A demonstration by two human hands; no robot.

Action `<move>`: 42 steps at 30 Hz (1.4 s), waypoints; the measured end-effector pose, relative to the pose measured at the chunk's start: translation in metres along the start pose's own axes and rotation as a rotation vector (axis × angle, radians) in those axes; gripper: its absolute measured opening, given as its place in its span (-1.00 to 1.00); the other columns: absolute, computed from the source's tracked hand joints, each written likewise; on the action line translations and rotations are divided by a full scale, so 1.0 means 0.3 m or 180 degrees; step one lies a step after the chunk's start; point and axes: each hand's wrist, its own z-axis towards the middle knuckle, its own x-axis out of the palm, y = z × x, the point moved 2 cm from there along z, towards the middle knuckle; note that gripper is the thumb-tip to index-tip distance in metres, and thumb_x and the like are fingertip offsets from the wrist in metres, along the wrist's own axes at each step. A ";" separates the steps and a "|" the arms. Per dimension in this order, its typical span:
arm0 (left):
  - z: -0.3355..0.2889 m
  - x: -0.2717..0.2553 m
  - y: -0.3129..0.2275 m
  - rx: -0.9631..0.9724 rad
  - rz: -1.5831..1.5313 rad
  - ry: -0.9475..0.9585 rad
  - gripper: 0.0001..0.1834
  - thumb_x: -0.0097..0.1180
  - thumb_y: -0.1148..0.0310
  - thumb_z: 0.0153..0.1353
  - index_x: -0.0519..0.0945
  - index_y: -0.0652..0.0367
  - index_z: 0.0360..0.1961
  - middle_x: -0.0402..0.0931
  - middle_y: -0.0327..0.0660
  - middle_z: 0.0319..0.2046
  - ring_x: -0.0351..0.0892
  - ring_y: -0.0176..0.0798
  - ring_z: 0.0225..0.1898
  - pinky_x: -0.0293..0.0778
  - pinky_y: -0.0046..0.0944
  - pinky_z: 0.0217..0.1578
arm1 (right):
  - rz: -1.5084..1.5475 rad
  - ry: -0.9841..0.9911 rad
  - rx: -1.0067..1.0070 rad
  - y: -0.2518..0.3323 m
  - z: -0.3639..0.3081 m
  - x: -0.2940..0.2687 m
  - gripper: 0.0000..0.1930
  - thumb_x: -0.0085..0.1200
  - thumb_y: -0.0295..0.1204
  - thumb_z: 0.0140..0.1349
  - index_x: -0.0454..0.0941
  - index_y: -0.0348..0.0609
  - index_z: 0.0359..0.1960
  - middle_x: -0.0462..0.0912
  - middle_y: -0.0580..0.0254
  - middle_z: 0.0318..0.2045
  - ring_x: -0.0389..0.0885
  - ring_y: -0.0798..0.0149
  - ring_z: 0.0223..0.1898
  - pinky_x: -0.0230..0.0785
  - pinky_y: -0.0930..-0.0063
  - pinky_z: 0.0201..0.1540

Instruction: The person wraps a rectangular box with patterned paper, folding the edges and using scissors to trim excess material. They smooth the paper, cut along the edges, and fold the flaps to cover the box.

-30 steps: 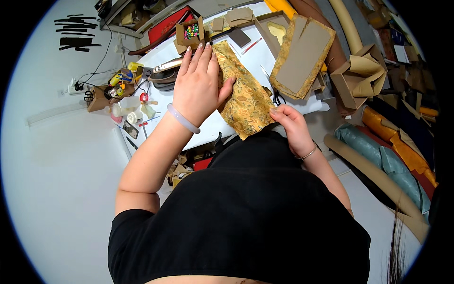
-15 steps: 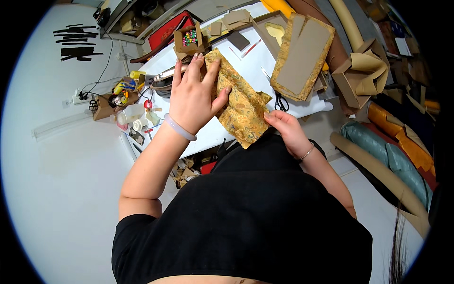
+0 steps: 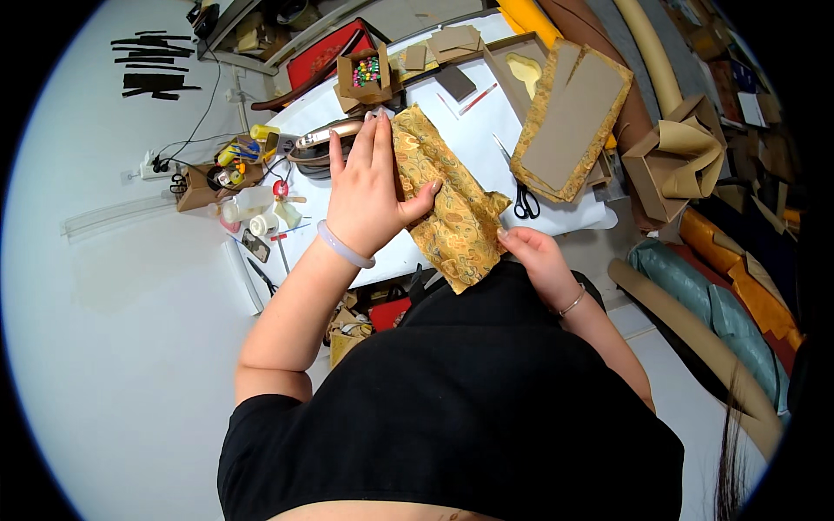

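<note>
A gold patterned piece of cloth lies slantwise in front of me, its near part hanging over the table edge. My left hand is open along its left side, fingers stretched out close together and the thumb lying on the cloth. With thumb and fingertips, my right hand pinches the cloth's right edge near a raised, crumpled fold. Just beyond my left hand stands a clothes iron, partly hidden by the fingers. Black-handled scissors rest to the right of the cloth.
Grey boards edged in matching gold cloth lie at the right of the white-topped table. Behind are a box of colourful pins and a dark block. Fabric rolls stand at the right; bottles sit at the left.
My left fingers have drawn together, and the index finger has come off the cloth's far end. My right hand keeps its pinch. The whole view has shifted slightly.
</note>
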 end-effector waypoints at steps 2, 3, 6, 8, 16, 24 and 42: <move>-0.003 -0.002 -0.001 -0.0050 0.0057 0.0049 0.06 0.28 -0.13 0.09 0.20 0.44 0.41 0.30 0.20 0.31 0.25 0.17 0.40 -0.16 0.36 0.43 | 0.0078 -0.0150 0.0092 -0.011 0.000 -0.004 -0.64 0.06 -0.17 0.49 0.64 -0.28 -0.18 0.67 0.43 -0.26 0.53 0.56 -0.15 0.37 0.62 0.02; -0.004 -0.002 -0.003 -0.0077 0.0077 0.0070 0.06 0.28 -0.13 0.09 0.20 0.44 0.41 0.29 0.21 0.33 0.22 0.18 0.42 -0.18 0.37 0.43 | 0.0144 -0.0130 0.0173 -0.018 0.004 -0.014 -0.59 0.04 -0.13 0.49 0.64 -0.31 -0.14 0.68 0.38 -0.24 0.55 0.53 -0.14 0.37 0.60 0.04; -0.009 -0.004 -0.011 -0.0084 -0.0055 0.0049 0.06 0.28 -0.13 0.10 0.19 0.42 0.42 0.28 0.23 0.33 0.20 0.19 0.44 -0.21 0.40 0.43 | 0.0239 -0.0298 0.0370 -0.024 0.024 -0.031 -0.45 -0.02 0.00 0.49 0.61 -0.37 -0.04 0.68 0.24 -0.18 0.58 0.43 -0.10 0.39 0.53 0.09; -0.009 0.001 0.000 -0.0124 -0.0025 0.0022 0.07 0.29 -0.13 0.10 0.18 0.42 0.43 0.28 0.25 0.34 0.19 0.20 0.44 -0.21 0.40 0.43 | 0.0163 -0.0711 0.0438 -0.003 0.034 -0.007 -0.38 -0.06 0.08 0.49 0.58 -0.39 0.00 0.66 0.18 -0.15 0.58 0.38 -0.09 0.39 0.50 0.10; -0.025 0.026 0.009 -0.0081 -0.0085 -0.0084 0.06 0.27 -0.12 0.14 0.16 0.42 0.44 0.25 0.27 0.35 0.14 0.21 0.46 -0.24 0.42 0.42 | -0.0366 -0.0002 -0.0282 0.114 0.042 0.033 -0.52 0.05 -0.02 0.48 0.64 -0.31 -0.16 0.60 0.45 -0.28 0.42 0.59 -0.20 0.33 0.60 -0.04; -0.037 0.017 0.012 -0.0098 0.0001 -0.0072 0.05 0.26 -0.15 0.14 0.19 0.42 0.43 0.25 0.19 0.36 0.17 0.17 0.45 -0.25 0.43 0.42 | -0.0984 -0.0013 -0.0309 0.183 0.042 0.058 -0.66 0.16 -0.19 0.43 0.67 -0.29 -0.29 0.57 0.55 -0.45 0.39 0.61 -0.39 0.32 0.63 -0.28; -0.045 0.008 0.004 -0.0283 0.0173 0.0004 0.06 0.16 -0.24 0.19 0.15 0.39 0.44 0.26 0.10 0.37 0.22 0.09 0.44 -0.17 0.50 0.38 | -0.1230 -0.0729 -0.1339 0.182 -0.037 0.091 -0.74 0.22 -0.34 0.36 0.68 -0.35 -0.36 0.62 0.38 -0.56 0.42 0.50 -0.50 0.29 0.53 -0.36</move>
